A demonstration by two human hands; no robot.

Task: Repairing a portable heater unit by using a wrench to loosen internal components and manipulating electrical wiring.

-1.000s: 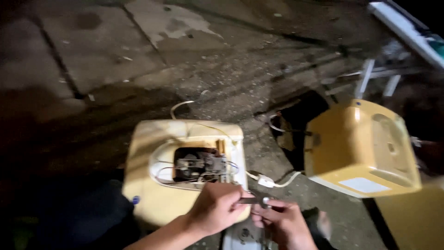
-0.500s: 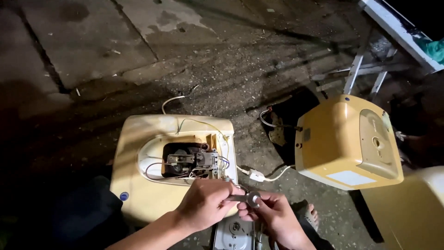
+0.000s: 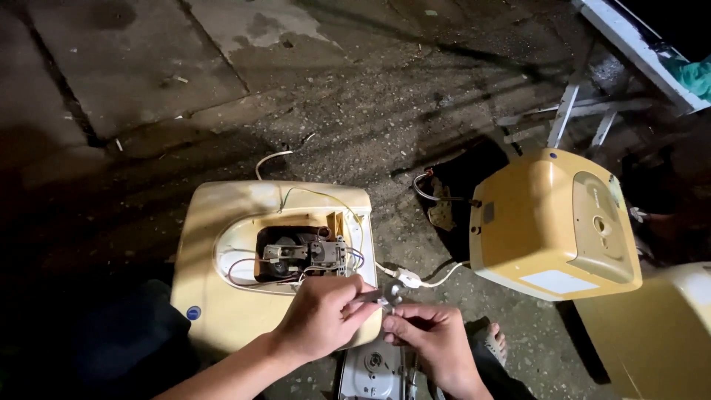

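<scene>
Opened cream water-heater casing [image 3: 222, 296] lies flat on the concrete floor [image 3: 148, 74], long axis running away from the person, cavity with wiring [image 3: 304, 255] facing up. Second yellow heater unit [image 3: 552, 222] sits well apart, toward the floor's right edge, a white cord [image 3: 415, 280] trailing between the two. Grey cover plate [image 3: 370, 374] lies below the hands. Left hand [image 3: 322, 318] and right hand [image 3: 433, 341] meet at the casing's near right corner, both pinched together on a small metal part [image 3: 389, 295], its shape too small to tell.
</scene>
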